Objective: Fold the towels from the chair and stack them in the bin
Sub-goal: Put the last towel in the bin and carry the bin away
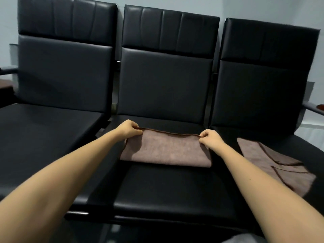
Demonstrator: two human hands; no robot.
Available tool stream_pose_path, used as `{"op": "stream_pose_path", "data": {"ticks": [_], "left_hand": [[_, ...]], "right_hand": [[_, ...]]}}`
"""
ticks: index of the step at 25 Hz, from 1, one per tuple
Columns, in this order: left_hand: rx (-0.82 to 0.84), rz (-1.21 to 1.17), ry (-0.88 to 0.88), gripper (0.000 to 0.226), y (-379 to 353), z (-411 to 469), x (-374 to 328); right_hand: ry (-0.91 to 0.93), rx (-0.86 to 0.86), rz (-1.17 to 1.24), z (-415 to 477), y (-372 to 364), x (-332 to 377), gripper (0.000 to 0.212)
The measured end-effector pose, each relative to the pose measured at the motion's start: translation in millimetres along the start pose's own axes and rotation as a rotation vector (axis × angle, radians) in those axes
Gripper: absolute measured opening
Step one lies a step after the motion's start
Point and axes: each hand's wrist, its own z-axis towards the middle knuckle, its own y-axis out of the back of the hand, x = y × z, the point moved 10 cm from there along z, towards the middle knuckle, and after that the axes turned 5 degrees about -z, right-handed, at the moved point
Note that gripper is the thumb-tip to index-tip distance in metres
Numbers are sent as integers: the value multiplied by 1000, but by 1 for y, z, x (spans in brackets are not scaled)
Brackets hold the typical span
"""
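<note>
**Folding on the middle chair seat [166, 190], centre of frame.** A brown towel [166, 151], already doubled over, lies flat across the seat. At its far, dark-trimmed edge, the left hand [130, 129] and right hand [209, 138] each pinch one corner. For a clean fold, both corners should probably travel together, with the cloth kept taut and the edges matched before release. At right, more towels [273, 165] lie loosely on the neighbouring seat. No bin is in view.
</note>
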Motion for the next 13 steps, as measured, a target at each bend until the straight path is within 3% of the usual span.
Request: {"op": "stream_pose_path", "data": {"ticks": [2,5,13], "left_hand": [[-125,3,6,13,5,3,9],[-213,8,53,12,5,9,32],[-289,243,128,28,0,24,54]], "right_hand": [[-48,-175,115,6,3,-5,16],[-64,-287,219,11,-12,-2,12],[-75,-215,44,42,-44,2,50]]}}
